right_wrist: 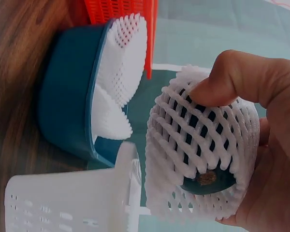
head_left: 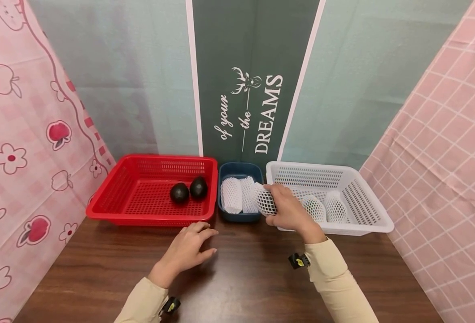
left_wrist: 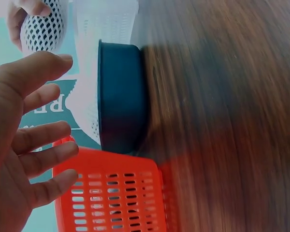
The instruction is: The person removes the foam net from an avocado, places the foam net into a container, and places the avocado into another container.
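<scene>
My right hand (head_left: 289,208) grips a dark avocado in a white foam net sleeve (head_left: 266,200), held above the gap between the blue bin and the white basket. In the right wrist view, the thumb presses on the netting of the sleeved avocado (right_wrist: 198,150), and its stem end shows at the sleeve's opening. My left hand (head_left: 189,246) hovers in front of the red basket with its fingers loosely spread and holds nothing. White foam net sleeves (head_left: 232,195) lie in the small blue bin (head_left: 241,218).
Two bare dark avocados (head_left: 179,193) sit in the red basket (head_left: 152,217) on the left. The white basket (head_left: 366,193) on the right holds two net-sleeved avocados (head_left: 336,207). All three containers stand along the back of the wooden table (head_left: 237,278), against a curtain.
</scene>
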`<state>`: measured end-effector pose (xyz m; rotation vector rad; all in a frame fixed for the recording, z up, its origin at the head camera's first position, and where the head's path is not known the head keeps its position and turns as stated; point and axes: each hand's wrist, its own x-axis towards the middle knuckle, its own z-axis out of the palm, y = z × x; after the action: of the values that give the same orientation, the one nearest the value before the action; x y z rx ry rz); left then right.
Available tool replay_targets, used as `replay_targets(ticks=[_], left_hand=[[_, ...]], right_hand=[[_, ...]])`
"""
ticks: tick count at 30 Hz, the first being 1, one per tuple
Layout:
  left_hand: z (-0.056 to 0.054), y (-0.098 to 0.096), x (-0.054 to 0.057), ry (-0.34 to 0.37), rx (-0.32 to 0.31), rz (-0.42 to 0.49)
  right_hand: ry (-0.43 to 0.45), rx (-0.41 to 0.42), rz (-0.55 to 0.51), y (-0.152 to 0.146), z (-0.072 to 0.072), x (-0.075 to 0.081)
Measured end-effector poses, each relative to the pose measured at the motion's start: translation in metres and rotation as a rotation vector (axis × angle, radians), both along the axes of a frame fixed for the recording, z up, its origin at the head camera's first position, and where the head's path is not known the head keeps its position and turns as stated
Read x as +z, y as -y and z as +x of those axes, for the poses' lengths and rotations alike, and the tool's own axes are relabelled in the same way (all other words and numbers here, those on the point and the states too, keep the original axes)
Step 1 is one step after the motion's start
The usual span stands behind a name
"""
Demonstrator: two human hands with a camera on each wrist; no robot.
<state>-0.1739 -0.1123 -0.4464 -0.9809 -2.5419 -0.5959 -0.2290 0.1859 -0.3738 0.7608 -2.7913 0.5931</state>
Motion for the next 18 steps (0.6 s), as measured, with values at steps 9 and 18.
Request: replay_targets(ticks=[9, 18], left_hand=[[0.003, 0.014, -0.005, -0.019, 0.015, 0.008], [0.007, 0.028, -0.012, 0.017, 0.068, -0.028]], right_hand=[[-0.02, 0.107, -0.015, 0.013, 0.005, -0.01], [-0.017, 0.189, -0.004, 0.028, 0.008, -0.023]])
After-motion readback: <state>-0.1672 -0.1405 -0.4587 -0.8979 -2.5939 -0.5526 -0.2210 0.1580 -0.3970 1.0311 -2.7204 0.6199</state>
